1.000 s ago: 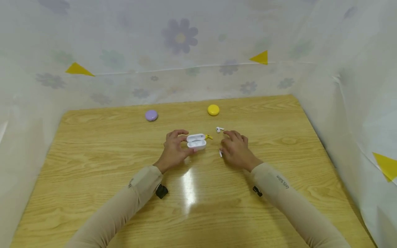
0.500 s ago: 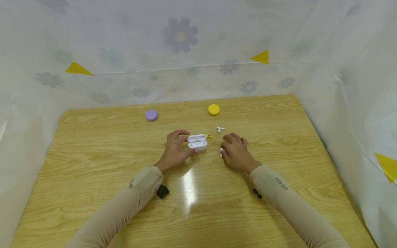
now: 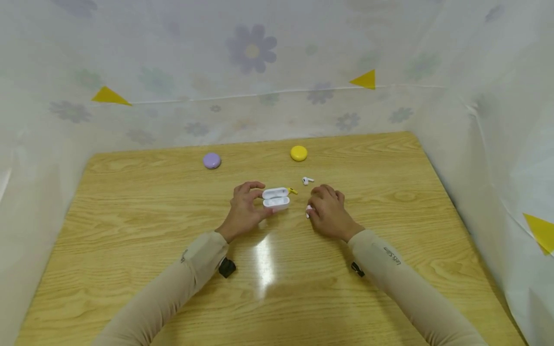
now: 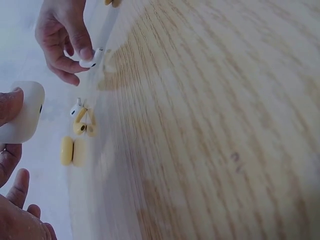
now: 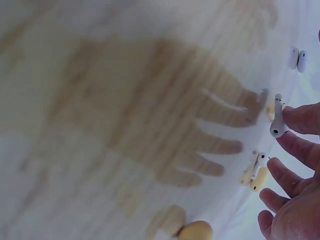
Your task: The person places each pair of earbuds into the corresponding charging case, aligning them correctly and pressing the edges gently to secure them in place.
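Station status: two holds engaged

From my remote station I read the left hand (image 3: 242,210) as gripping the white case (image 3: 280,207), thumb at its near side and fingers at its left end; the lid (image 3: 275,193) stands raised; the right hand (image 3: 331,211) pinches a white earbud (image 5: 276,125) between thumb and finger, to the right of the case and apart from it; on the wood-grain table (image 3: 389,192) I log a second white earbud (image 3: 306,180) beyond the right hand, a yellow earbud (image 3: 293,191) showing just past the lid's right edge in the head view, and, farther back, a yellow round case (image 3: 298,153) with a purple round case (image 3: 212,161) well to its left.
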A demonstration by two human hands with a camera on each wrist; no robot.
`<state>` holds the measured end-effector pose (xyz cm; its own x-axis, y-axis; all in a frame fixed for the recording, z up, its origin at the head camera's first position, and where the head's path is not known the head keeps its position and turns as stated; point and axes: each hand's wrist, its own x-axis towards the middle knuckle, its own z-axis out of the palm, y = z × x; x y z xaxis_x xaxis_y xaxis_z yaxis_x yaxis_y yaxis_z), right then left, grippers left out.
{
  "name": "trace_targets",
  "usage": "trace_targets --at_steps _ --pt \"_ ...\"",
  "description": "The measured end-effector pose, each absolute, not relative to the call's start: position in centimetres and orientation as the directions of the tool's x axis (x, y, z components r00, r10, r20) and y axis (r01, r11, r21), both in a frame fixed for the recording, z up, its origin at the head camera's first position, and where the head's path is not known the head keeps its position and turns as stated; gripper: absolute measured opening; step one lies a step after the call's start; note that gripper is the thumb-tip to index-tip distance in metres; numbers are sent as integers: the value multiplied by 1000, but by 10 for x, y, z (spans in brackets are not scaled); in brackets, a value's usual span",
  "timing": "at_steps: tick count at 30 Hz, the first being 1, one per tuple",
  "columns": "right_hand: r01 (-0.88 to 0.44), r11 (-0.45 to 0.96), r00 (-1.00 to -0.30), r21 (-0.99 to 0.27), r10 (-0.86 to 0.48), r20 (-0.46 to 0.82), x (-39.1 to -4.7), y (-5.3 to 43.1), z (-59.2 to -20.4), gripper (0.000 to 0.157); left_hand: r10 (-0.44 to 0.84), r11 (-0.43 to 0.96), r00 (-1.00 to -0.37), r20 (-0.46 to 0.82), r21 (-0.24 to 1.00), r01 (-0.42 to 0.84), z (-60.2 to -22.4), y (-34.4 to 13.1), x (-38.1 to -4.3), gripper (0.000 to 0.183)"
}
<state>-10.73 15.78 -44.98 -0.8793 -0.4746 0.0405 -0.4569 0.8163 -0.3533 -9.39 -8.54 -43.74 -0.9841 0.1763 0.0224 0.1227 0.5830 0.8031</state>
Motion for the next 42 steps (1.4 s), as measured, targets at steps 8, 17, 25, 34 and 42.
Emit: trace_targets --at_steps 8,17,25,34,42 --pt "-509 775 -861 -374 -468 201 -115 155 -437 11 185 577 -982 29 806 132 -436 -85 -94 31" --pt "-625 684 -761 -376 -427 488 -124 146 -416 13 178 575 -984 33 808 131 -436 -85 -94 31" --pt "-699 603 -690 -384 -428 583 -126 131 -401 12 183 573 -982 36 808 136 -435 -84 -96 30" --pt "-742 555 -659 -377 -497 565 -122 116 -398 17 197 578 -980 33 804 143 -433 -83 -95 30" --pt "-762 536 -638 -365 -519 569 -119 105 -399 16 198 580 -980 37 801 147 -434 -82 -96 29"
